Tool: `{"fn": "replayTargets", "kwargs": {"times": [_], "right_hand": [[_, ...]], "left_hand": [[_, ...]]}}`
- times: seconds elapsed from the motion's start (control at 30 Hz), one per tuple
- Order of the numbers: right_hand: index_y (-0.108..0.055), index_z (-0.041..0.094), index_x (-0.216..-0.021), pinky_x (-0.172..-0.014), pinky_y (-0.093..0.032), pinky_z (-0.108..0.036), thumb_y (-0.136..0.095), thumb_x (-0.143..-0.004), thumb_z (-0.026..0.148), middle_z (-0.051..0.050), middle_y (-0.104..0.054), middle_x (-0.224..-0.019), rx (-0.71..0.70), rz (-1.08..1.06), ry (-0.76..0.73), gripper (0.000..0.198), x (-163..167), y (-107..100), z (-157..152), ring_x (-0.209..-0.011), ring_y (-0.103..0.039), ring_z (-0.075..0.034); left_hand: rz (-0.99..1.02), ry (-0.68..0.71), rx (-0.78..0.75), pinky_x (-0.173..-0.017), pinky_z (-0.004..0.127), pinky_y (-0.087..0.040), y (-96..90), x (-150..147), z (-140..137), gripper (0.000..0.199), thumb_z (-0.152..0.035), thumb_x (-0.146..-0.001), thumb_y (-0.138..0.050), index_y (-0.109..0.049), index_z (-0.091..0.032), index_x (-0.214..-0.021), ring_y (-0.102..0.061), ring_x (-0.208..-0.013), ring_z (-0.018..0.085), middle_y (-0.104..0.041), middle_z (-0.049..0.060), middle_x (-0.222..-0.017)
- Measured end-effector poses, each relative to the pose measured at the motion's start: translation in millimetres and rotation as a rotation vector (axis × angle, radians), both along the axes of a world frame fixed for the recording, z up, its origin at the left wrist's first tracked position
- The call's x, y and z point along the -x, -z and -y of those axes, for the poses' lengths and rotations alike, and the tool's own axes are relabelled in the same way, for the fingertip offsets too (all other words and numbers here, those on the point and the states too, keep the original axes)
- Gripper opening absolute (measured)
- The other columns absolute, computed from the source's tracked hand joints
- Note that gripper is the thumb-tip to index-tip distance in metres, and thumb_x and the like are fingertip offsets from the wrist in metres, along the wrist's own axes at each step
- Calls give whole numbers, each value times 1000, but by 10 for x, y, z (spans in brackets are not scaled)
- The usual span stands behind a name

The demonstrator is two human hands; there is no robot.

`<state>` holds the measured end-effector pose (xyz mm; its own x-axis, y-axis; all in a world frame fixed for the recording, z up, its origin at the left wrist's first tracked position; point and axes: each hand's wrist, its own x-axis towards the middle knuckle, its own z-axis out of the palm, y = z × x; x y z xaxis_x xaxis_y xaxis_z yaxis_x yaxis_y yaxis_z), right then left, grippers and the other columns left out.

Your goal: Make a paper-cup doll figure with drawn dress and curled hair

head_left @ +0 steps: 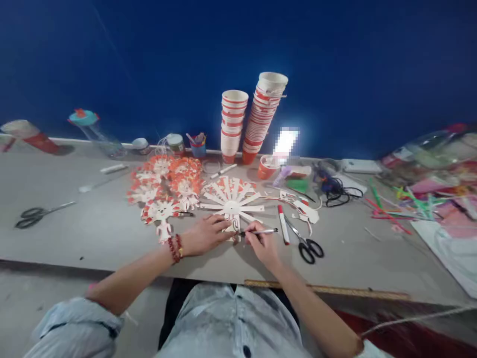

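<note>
Pose | left hand (207,234) palm-down on white cutout (231,208), grip loosely spread | right hand (262,245) angled inward, grip pinching pen (270,230)

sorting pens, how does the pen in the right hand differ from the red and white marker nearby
The pen is in the right hand; the marker lies on the table. The pen looks slimmer than the marker. The pen runs sideways, the marker front to back. Both are long and narrow.
</note>
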<state>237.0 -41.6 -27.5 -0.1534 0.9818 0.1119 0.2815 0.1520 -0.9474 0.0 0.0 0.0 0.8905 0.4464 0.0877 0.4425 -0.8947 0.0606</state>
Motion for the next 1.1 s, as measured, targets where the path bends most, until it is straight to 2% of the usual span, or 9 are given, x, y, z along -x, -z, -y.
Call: {"fn": "replayTargets", "kwargs": {"times": [0.43,1.1], "right_hand": [[-56,23,-79,-59,-43,-24,-47,-89,25,0,-60,-67,-53,165,-24,14,12,-39,18,-64,-57,-17],[-54,23,-82,-56,-40,-23,-46,-90,26,3,-57,-62,-27,154,9,12,-2,-18,14,-58,-53,-15]], "left_hand": [[12,0,-24,-102,41,-36,-26,-19,21,38,-29,-98,-48,-49,-26,-137,-45,-124,26,-54,9,-132],[25,2,-44,-103,42,-34,18,-8,17,39,-31,-100,-44,-46,-27,-139,-45,-124,26,-54,8,-134]]}}
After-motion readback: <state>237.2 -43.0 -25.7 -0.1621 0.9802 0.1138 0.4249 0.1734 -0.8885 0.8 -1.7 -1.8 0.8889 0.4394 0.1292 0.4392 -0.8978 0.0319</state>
